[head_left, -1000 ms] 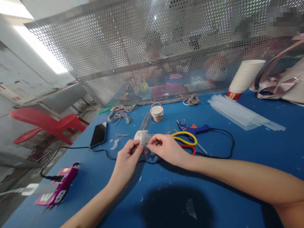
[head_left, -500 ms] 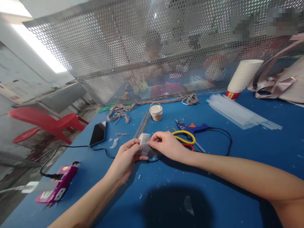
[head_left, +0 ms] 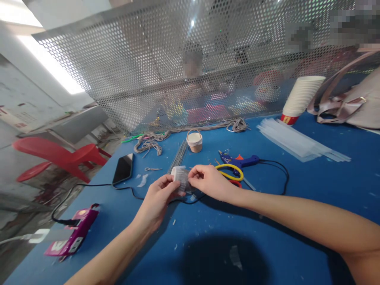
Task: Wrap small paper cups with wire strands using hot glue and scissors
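Note:
A small white cup-like piece wrapped in whitish sheer mesh (head_left: pixel 180 175) lies tilted between my hands, just above the blue table. My left hand (head_left: pixel 158 194) is closed around its left side, thumb on the near face. My right hand (head_left: pixel 209 181) pinches the mesh at its right end, where the fingertips hide the edge. Scissors with yellow and red handles (head_left: pixel 230 173) lie beside my right wrist, partly covered by it. Behind the piece, a bundle of thin grey wires (head_left: pixel 179 154) points away from me. Further back stands a little basket with a handle (head_left: pixel 195 142).
A blue glue gun (head_left: pixel 246 160) with a black cord lies right of centre. Translucent strips (head_left: pixel 297 138) and stacked paper cups (head_left: pixel 305 95) are at the back right. A phone (head_left: pixel 123 168) and purple power strip (head_left: pixel 77 231) sit left. A perforated metal screen (head_left: pixel 142 71) bounds the back.
The wrapped piece has turned a little in my hands, showing more of its white end. My left fingers have shifted on it, while my right hand stays pinched at the other end.

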`<act>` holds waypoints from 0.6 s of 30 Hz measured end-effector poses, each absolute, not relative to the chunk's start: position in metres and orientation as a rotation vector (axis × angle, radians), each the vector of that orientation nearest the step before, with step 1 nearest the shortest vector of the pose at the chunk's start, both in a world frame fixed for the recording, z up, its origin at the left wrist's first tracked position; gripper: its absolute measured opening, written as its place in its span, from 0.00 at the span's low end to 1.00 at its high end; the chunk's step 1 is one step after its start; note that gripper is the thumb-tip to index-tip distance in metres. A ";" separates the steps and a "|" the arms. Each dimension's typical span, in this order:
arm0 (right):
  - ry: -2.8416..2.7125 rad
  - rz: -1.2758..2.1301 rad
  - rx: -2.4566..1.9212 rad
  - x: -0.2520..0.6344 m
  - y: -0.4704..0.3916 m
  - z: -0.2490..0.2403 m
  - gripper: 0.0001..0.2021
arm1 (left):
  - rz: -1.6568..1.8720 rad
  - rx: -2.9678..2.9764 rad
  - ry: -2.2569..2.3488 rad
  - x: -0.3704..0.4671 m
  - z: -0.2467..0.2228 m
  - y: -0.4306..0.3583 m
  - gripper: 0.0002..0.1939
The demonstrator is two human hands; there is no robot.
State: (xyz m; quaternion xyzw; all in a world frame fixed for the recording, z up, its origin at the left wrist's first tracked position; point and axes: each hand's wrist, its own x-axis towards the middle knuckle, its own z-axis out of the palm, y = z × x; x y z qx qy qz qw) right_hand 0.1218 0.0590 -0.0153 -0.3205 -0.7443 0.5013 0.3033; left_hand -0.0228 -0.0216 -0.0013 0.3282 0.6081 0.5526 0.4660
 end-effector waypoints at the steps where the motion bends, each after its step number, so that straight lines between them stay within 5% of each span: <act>1: -1.965 1.323 -0.844 0.123 0.060 -0.014 0.03 | 1.358 0.799 1.497 -0.023 -0.001 -0.021 0.09; 11: -1.997 1.118 -0.818 0.162 0.096 -0.008 0.08 | 1.394 0.770 1.498 -0.028 0.001 -0.018 0.12; 18: -2.613 0.348 -1.085 0.197 0.112 -0.009 0.10 | 1.363 0.769 1.511 -0.036 -0.005 -0.014 0.08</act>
